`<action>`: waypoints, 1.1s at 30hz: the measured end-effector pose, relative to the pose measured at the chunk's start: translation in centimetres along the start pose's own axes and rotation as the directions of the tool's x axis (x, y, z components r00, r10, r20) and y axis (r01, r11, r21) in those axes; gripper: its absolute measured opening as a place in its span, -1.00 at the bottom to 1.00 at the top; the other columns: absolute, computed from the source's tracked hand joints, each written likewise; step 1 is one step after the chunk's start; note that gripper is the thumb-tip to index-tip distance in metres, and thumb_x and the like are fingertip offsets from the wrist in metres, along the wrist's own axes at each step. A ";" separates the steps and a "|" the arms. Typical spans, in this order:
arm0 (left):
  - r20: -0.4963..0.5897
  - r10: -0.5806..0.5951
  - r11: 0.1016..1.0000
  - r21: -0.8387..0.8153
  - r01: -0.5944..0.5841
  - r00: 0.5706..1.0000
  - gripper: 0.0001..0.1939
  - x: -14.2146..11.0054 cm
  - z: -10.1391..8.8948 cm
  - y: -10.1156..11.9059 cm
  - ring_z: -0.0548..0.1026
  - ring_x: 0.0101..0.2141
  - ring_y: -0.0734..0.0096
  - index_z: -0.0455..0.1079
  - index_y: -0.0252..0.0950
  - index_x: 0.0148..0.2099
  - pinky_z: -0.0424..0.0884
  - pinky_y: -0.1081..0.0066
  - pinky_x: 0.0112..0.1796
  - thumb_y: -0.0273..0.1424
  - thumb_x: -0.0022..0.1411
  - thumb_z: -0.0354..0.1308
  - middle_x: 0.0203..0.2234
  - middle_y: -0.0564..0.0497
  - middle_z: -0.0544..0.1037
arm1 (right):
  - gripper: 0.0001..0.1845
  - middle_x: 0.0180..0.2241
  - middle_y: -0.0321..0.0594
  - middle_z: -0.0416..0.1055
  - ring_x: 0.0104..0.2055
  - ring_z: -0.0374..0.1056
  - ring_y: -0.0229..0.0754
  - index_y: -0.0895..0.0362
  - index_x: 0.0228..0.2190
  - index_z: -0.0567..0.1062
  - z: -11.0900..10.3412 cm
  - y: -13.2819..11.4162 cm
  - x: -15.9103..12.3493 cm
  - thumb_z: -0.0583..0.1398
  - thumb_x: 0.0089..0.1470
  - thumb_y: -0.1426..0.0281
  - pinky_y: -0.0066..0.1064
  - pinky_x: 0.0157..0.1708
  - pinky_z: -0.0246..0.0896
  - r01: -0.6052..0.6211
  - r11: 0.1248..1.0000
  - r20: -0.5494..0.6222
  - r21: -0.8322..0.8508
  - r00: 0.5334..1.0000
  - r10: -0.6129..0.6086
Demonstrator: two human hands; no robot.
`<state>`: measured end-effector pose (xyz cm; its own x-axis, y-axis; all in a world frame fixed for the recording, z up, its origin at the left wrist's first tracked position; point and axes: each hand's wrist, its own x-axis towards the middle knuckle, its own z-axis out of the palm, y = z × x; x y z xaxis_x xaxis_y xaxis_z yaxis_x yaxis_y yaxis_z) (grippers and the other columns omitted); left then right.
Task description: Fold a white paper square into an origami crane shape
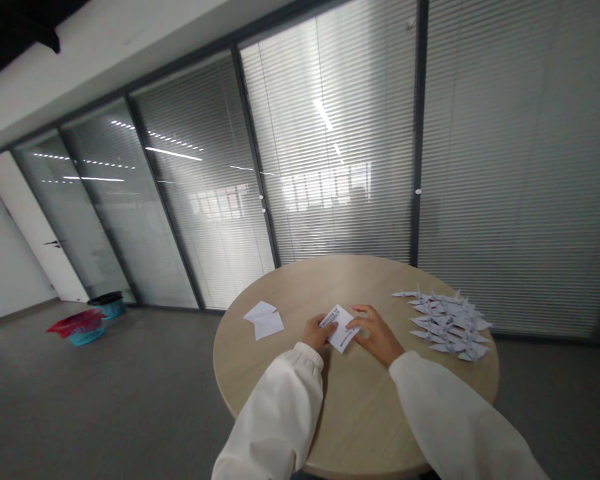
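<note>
A small white sheet of paper (341,327) with printed lines lies on the round wooden table (360,407) between my hands. My left hand (316,331) is closed, pinching the sheet's left edge. My right hand (375,333) rests on the sheet's right side, with its fingers pressing the paper down. Both arms wear white sleeves.
Several folded paper cranes (447,325) lie in a cluster on the table's right side. Two loose white sheets (264,319) lie at the left. Glass walls with blinds stand behind. Blue baskets (87,327) sit on the grey floor at far left.
</note>
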<state>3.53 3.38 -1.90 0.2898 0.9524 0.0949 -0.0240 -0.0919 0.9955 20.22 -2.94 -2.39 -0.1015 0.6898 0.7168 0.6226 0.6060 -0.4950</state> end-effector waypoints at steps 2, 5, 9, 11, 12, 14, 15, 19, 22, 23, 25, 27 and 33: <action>0.014 -0.025 0.998 -0.062 0.026 1.000 -0.59 0.1 0.0 -0.1 0.40 -0.60 0.43 0.39 -0.41 -0.36 0.30 0.46 -0.56 -0.26 -0.28 0.32 -0.64 0.02 0.45 | -0.77 -0.04 -0.13 0.19 0.03 0.11 -0.09 0.06 -0.35 0.50 0.0 -0.1 0.0 0.22 -0.17 0.49 -0.22 0.02 0.03 -0.019 1.000 0.004 0.022 1.000 0.018; 0.066 -0.043 0.987 -0.154 0.053 0.997 -0.57 0.0 0.2 0.0 0.42 -0.58 0.41 0.39 -0.42 -0.35 0.34 0.43 -0.53 -0.27 -0.30 0.34 -0.61 0.00 0.47 | -0.78 -0.05 -0.14 0.21 0.01 0.14 -0.10 0.08 -0.37 0.50 -0.1 -0.4 0.2 0.25 -0.20 0.44 -0.25 0.00 0.05 -0.048 0.996 0.009 0.078 0.999 0.047; 0.173 -0.062 0.970 -0.221 0.100 0.983 -0.55 -0.4 0.4 0.5 0.46 -0.49 0.35 0.39 -0.42 -0.31 0.40 0.38 -0.45 -0.31 -0.29 0.35 -0.51 -0.04 0.50 | -0.85 -0.18 -0.16 0.32 -0.10 0.24 -0.13 0.10 -0.45 0.51 -0.2 -0.7 0.4 0.25 -0.18 0.34 -0.31 -0.06 0.09 -0.096 0.985 -0.039 0.145 0.994 0.103; 0.222 -0.075 0.962 -0.242 0.130 0.972 -0.56 -0.6 0.5 0.7 0.48 -0.40 0.30 0.38 -0.42 -0.28 0.43 0.36 -0.41 -0.33 -0.25 0.34 -0.42 -0.08 0.52 | -0.84 -0.26 -0.18 0.37 -0.17 0.27 -0.14 0.11 -0.48 0.51 -0.3 -0.7 0.5 0.23 -0.15 0.28 -0.34 -0.12 0.13 -0.142 0.974 -0.055 0.177 0.986 0.154; 0.240 -0.079 0.958 -0.250 0.140 0.968 -0.57 -0.7 0.5 0.8 0.49 -0.36 0.27 0.38 -0.41 -0.26 0.44 0.36 -0.39 -0.33 -0.23 0.33 -0.38 -0.11 0.52 | -0.82 -0.30 -0.19 0.38 -0.21 0.29 -0.16 0.11 -0.49 0.50 -0.4 -0.7 0.6 0.21 -0.13 0.26 -0.37 -0.17 0.15 -0.174 0.965 -0.049 0.197 0.981 0.187; 0.272 -0.081 0.953 -0.261 0.155 0.959 -0.60 -0.9 0.6 1.0 0.49 -0.31 0.23 0.37 -0.41 -0.24 0.45 0.36 -0.38 -0.32 -0.16 0.30 -0.32 -0.15 0.51 | -0.78 -0.40 -0.24 0.40 -0.32 0.30 -0.19 0.13 -0.50 0.49 -0.5 -0.5 0.6 0.18 -0.11 0.23 -0.43 -0.30 0.17 -0.253 0.941 -0.012 0.226 0.965 0.262; 0.283 -0.082 0.950 -0.267 0.161 0.956 -0.60 -1.0 0.7 1.1 0.49 -0.29 0.22 0.37 -0.41 -0.23 0.46 0.36 -0.38 -0.30 -0.13 0.28 -0.30 -0.16 0.51 | -0.76 -0.46 -0.27 0.40 -0.38 0.30 -0.22 0.15 -0.51 0.48 -0.5 -0.4 0.6 0.17 -0.10 0.22 -0.45 -0.36 0.16 -0.292 0.928 0.009 0.231 0.954 0.298; 0.283 -0.080 0.945 -0.283 0.163 0.956 -0.56 -1.4 1.1 1.6 0.48 -0.27 0.17 0.35 -0.42 -0.20 0.47 0.30 -0.42 -0.15 -0.01 0.15 -0.22 -0.24 0.47 | -0.73 -0.58 -0.36 0.35 -0.50 0.25 -0.27 0.17 -0.55 0.46 -0.5 0.0 0.6 0.16 -0.11 0.21 -0.50 -0.48 0.08 -0.373 0.894 0.042 0.248 0.926 0.375; 0.309 -0.050 0.963 -0.239 0.128 0.950 -0.51 -1.7 1.3 1.9 0.47 -0.25 0.15 0.34 -0.43 -0.18 0.47 0.27 -0.41 -0.12 -0.03 0.16 -0.20 -0.26 0.45 | -0.76 -0.57 -0.36 0.37 -0.49 0.25 -0.26 0.17 -0.53 0.44 -0.6 0.1 0.6 0.16 -0.13 0.23 -0.51 -0.47 0.08 -0.368 0.887 0.026 0.280 0.926 0.377; 0.320 -0.038 0.972 -0.210 0.110 0.947 -0.50 -1.8 1.4 2.0 0.46 -0.25 0.16 0.34 -0.43 -0.18 0.46 0.27 -0.40 -0.14 -0.07 0.19 -0.21 -0.25 0.45 | -0.77 -0.55 -0.36 0.37 -0.48 0.26 -0.26 0.16 -0.52 0.44 -0.6 0.0 0.6 0.16 -0.13 0.24 -0.51 -0.47 0.08 -0.367 0.886 0.020 0.285 0.926 0.377; 0.325 -0.019 0.988 -0.141 0.068 0.945 -0.47 -1.9 1.5 2.1 0.46 -0.26 0.18 0.34 -0.42 -0.19 0.46 0.27 -0.39 -0.20 -0.18 0.28 -0.26 -0.20 0.46 | -0.79 -0.53 -0.36 0.38 -0.47 0.27 -0.26 0.16 -0.51 0.43 -0.6 -0.1 0.6 0.16 -0.15 0.25 -0.50 -0.46 0.09 -0.370 0.884 0.008 0.286 0.923 0.384; 0.311 0.001 0.996 -0.082 0.026 0.950 -0.44 -1.9 1.5 2.0 0.46 -0.30 0.22 0.34 -0.41 -0.20 0.45 0.29 -0.39 -0.26 -0.28 0.34 -0.33 -0.12 0.47 | -0.80 -0.53 -0.36 0.38 -0.47 0.27 -0.25 0.15 -0.51 0.40 -0.6 -0.2 0.6 0.18 -0.17 0.26 -0.50 -0.46 0.10 -0.382 0.881 -0.007 0.281 0.917 0.400; 0.285 0.069 0.997 -0.040 -0.060 0.956 -0.52 -1.8 1.5 1.8 0.45 -0.42 0.36 0.34 -0.42 -0.25 0.43 0.37 -0.43 -0.28 -0.25 0.32 -0.47 -0.03 0.46 | -0.78 -0.52 -0.36 0.35 -0.43 0.29 -0.23 0.12 -0.51 0.32 -0.3 -0.2 0.6 0.21 -0.20 0.27 -0.47 -0.42 0.14 -0.355 0.883 -0.024 0.306 0.925 0.380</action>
<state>4.38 1.10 -0.31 0.5477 0.8215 0.1587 -0.0801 -0.1373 0.9873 20.23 -2.79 -1.71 0.1616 0.8588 0.4862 0.3482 0.4114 -0.8424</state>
